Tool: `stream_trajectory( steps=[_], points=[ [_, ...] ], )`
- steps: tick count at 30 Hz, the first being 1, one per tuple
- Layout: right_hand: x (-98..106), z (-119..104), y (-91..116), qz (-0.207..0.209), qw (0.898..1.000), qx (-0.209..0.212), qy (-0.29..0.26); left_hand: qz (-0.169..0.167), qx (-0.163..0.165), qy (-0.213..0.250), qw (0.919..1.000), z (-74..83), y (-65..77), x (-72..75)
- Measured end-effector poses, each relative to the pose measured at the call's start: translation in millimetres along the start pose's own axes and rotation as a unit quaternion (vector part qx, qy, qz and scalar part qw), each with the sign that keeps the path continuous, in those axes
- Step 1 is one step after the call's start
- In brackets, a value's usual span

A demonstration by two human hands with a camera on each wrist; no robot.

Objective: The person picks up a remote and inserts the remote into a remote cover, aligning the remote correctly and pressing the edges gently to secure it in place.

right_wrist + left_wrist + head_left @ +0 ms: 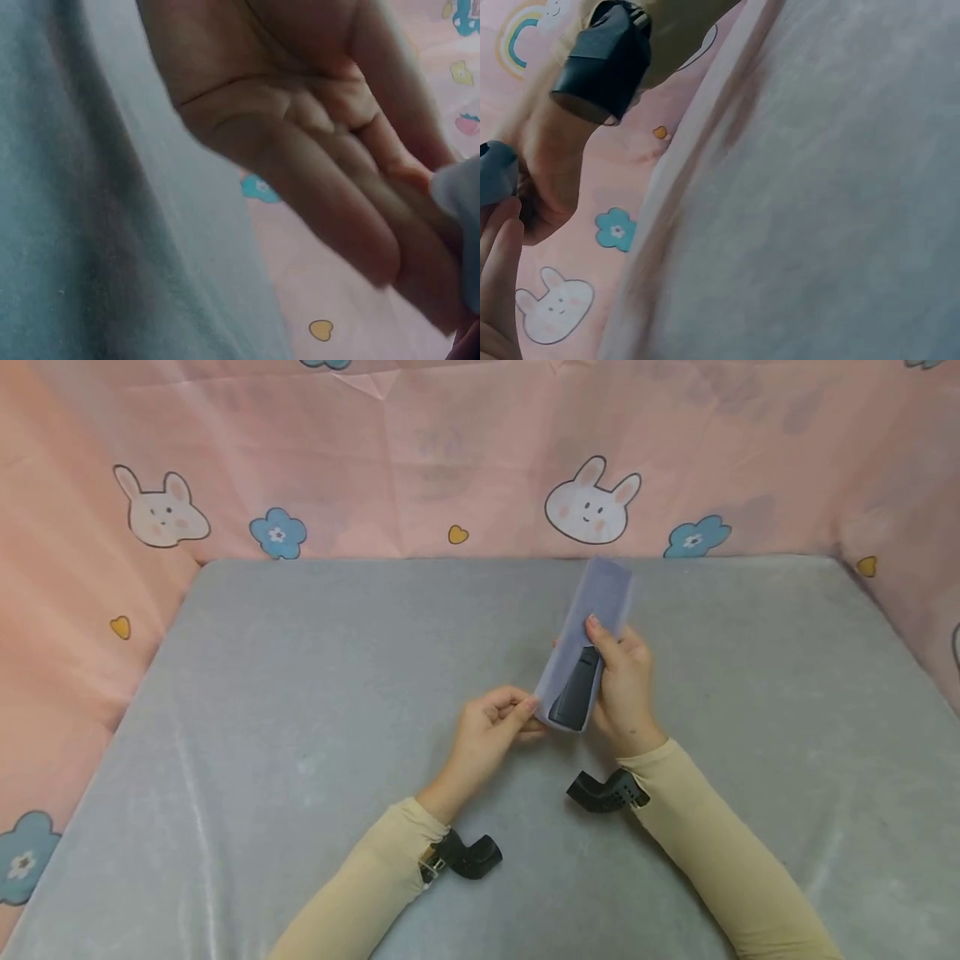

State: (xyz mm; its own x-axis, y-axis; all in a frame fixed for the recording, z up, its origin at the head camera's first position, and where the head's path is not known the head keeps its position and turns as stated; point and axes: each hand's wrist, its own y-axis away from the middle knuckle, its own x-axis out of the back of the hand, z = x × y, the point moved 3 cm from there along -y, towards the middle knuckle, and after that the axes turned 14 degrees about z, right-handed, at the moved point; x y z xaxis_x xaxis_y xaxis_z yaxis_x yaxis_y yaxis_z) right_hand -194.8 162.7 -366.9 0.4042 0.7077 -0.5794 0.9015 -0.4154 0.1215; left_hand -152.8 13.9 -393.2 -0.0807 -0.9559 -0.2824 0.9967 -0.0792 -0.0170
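A long, narrow, translucent lilac box (600,593) is held up at a slant over the table, its near end lower left. Inside its near half lies a black, tapered, smooth object (576,693) whose kind I cannot tell. My right hand (628,689) grips the box along its right side, thumb laid over the edge beside the black object's narrow end. At the near left corner, my left hand (491,727) pinches the box between thumb and fingers. A bluish end of the box (465,217) shows at the right edge of the right wrist view, by the fingertips.
A grey cloth covers the table (300,652). Pink curtains (450,460) with rabbits, flowers and hearts rise behind it and at both sides. Black wrist cameras (471,856) stick out from the beige sleeves (360,885) over the table.
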Motion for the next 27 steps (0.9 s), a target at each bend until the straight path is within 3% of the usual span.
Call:
stream_trajectory(
  steps=[7, 13, 22, 27],
  points=[
    [2, 1, 1, 0.014, 1.0, -0.003, 0.0, -0.04, 0.06, 0.068, 0.9951, -8.5, 1.8, -2.7],
    [2, 2, 2, 0.013, 1.0, -0.006, -0.028, -0.069, 0.103, 0.061, 0.9904, -15.8, 1.3, -5.7],
    [0, 7, 6, 0.027, 0.999, 0.012, -0.017, -0.053, 0.074, 0.051, 0.9946, -17.6, 0.1, -5.0],
    [0, -1, 6, 0.048, 0.993, 0.108, -0.015, -0.058, 0.058, 0.055, 0.9952, -14.5, 2.7, -9.9]
  ],
)
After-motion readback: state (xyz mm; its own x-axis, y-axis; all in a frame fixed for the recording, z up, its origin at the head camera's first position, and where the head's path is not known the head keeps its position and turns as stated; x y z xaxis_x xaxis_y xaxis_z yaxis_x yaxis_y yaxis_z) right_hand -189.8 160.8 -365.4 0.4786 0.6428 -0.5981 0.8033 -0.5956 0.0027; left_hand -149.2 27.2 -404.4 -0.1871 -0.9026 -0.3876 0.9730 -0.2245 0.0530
